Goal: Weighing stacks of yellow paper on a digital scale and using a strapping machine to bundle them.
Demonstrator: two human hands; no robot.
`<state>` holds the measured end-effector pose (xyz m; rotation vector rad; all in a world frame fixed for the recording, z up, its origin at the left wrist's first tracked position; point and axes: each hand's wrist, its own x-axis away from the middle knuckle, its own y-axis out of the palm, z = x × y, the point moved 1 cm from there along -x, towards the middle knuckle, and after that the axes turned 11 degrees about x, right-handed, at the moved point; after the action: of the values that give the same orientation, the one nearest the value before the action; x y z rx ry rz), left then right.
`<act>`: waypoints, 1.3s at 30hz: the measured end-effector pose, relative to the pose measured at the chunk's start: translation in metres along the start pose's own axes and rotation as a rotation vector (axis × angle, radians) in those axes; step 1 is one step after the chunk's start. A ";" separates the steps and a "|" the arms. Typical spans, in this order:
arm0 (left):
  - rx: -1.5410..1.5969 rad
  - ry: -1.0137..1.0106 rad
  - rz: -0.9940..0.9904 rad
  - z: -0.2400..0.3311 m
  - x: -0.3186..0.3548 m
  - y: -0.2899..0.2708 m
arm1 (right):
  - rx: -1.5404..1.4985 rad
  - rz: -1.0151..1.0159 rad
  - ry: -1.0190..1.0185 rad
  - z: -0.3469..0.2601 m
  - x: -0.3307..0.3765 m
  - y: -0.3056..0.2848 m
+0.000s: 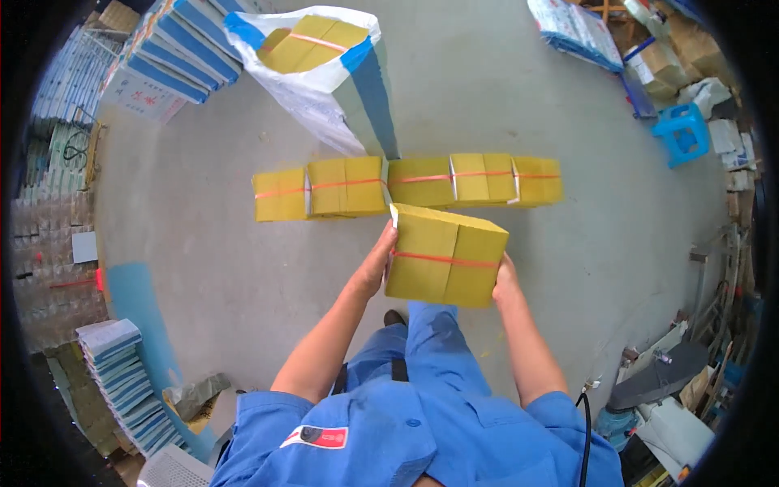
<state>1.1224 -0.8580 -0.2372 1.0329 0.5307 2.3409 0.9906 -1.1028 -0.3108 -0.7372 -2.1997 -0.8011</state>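
Between my two hands I hold a bundle of yellow paper [438, 280] tied round with a red strap. My left hand [378, 258] grips its left side, and my right hand [505, 280] presses against the right side; some fingers are hidden behind it. Just beyond, several more strapped yellow bundles [349, 172] stand in a row on the floor. Behind that row a tall white and blue woven sack [324, 101] stands upright with its mouth open. More yellow bundles [312, 47] show inside the sack.
Stacks of blue and white packs [182, 53] stand at the far left, with another stack [126, 381] nearer on the left. A blue plastic stool [682, 134] is at the far right. Assorted clutter and a black seat-like thing [659, 375] line the right side.
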 end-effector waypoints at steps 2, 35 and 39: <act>0.080 -0.057 0.077 0.000 -0.046 -0.016 | 0.043 0.002 -0.007 -0.010 -0.051 0.003; -0.762 0.108 0.881 -0.036 -0.223 -0.050 | 0.505 0.182 0.123 -0.008 -0.299 0.059; -0.701 0.133 0.800 -0.026 -0.158 -0.038 | 0.584 0.126 0.141 -0.032 -0.262 0.081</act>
<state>1.2042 -0.9266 -0.3626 0.8137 -0.7776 2.9112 1.2192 -1.1431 -0.4600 -0.4973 -2.0784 -0.1198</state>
